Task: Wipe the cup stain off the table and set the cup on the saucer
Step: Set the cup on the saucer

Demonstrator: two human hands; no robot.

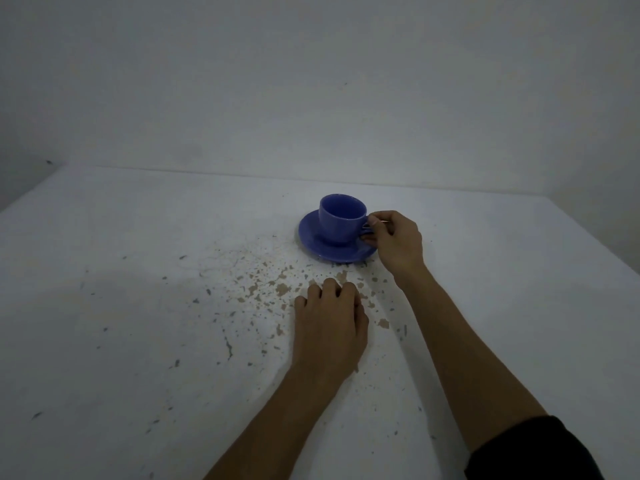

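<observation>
A blue cup (341, 218) stands upright on a blue saucer (311, 239) toward the far middle of the white table (121, 306). My right hand (396, 242) pinches the cup's handle on the cup's right side. My left hand (329, 323) rests palm down on the table in front of the saucer, fingers curled, and I cannot tell whether anything is under it. Brownish flecks and chipped patches (273, 289) are scattered over the table around and to the left of my left hand.
A plain white wall (311, 81) rises behind the table's far edge. The table's left edge runs diagonally at the upper left. Dark small marks and a thin crack (228, 348) dot the tabletop.
</observation>
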